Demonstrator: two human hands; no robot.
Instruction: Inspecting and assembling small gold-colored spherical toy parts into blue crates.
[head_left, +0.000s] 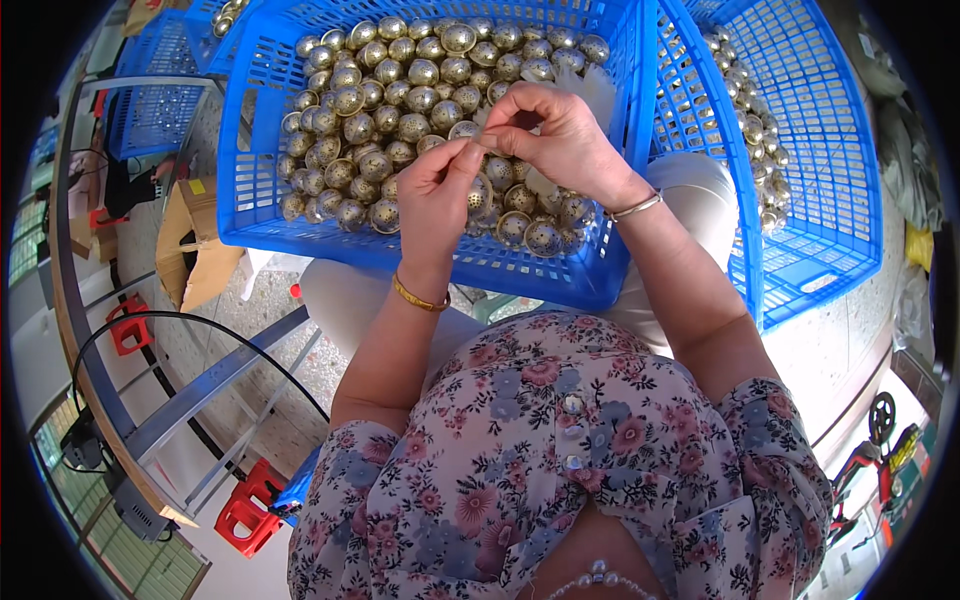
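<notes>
My left hand and my right hand meet fingertip to fingertip over a blue plastic basket. Thumb and forefinger are pinched on each side; whatever lies between them is too small to make out. Perforated metal balls, silvery gold with rims around the middle, fill much of the basket in a loose heap. One such ball shows just below the joined fingers, and I cannot tell whether it hangs from them or lies on the heap. Whitish, translucent material sits behind my right hand.
On the right, a second blue basket also holds metal balls. An open cardboard box stands at the left, near a metal-framed table. Red stools are on the floor, and a black cable curves across the left side.
</notes>
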